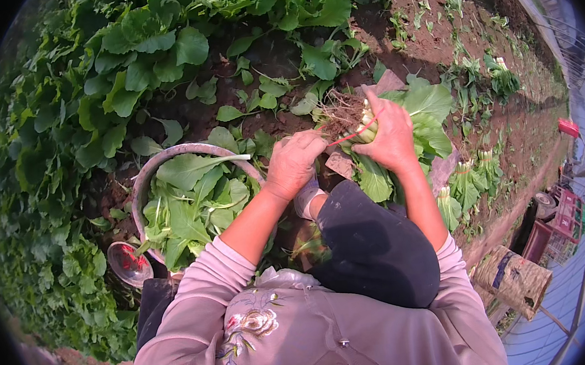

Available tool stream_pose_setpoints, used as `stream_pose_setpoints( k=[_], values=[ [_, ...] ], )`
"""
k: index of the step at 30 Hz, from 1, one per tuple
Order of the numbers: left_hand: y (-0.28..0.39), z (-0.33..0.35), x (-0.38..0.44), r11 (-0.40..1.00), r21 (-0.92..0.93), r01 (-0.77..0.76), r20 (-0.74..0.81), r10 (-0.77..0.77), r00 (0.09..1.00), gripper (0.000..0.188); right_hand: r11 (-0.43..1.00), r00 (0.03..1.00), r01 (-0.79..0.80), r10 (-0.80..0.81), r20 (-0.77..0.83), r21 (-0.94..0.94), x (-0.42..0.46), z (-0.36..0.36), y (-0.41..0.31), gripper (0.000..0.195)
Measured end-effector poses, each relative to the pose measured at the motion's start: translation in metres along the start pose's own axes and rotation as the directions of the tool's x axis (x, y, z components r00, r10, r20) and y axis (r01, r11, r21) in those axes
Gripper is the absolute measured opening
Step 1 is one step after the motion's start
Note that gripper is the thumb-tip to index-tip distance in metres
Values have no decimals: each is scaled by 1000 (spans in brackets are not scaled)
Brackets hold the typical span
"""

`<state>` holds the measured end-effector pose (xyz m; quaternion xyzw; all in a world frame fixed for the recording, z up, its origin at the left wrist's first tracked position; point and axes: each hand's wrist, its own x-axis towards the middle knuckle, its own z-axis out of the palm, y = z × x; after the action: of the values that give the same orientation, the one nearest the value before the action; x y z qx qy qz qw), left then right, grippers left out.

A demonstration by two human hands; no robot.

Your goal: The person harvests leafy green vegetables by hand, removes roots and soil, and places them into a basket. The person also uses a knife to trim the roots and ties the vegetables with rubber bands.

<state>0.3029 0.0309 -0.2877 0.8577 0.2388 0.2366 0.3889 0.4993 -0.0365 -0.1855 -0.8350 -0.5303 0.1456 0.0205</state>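
Observation:
My right hand (pixel 390 135) grips a bunch of leafy greens (pixel 427 113) by its pale stems, with the soil-covered roots (pixel 341 115) towards the left and the leaves to the right. A thin red band (pixel 355 135) runs across the stems. My left hand (pixel 295 158) has its fingers closed on the left end of that band, beside the roots. Left of my left hand stands a round tub (pixel 140 196) holding loose leafy greens (pixel 185 212). A small metal bowl (pixel 123 273) with red bands in it sits beside the tub.
Dense leafy greens (pixel 58 125) grow at the left and top. Tied bunches (pixel 465 183) lie on the soil at the right, with another bunch (pixel 503 78) farther up. A woven container (pixel 512 278) and a red crate (pixel 567 216) are at the lower right. My knee (pixel 375 238) is close below my hands.

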Motion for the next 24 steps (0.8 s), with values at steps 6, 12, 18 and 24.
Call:
stream_pose_setpoints(
  k=[6,12,18,24],
  values=[
    [-3,15,5,852,-441,283,163,-234,958,33,998,1000,-8,6,25,65,3,-1,2,116],
    [33,6,-2,664,-605,439,289,-331,898,29,996,1000,12,-12,11,83,4,1,8,112],
    [39,12,18,501,-643,579,520,-269,811,35,993,998,0,-6,58,114,10,-5,11,112],
    [15,3,44,535,-730,426,400,-172,900,31,989,998,-55,56,0,138,27,-25,-8,113]
  ],
)
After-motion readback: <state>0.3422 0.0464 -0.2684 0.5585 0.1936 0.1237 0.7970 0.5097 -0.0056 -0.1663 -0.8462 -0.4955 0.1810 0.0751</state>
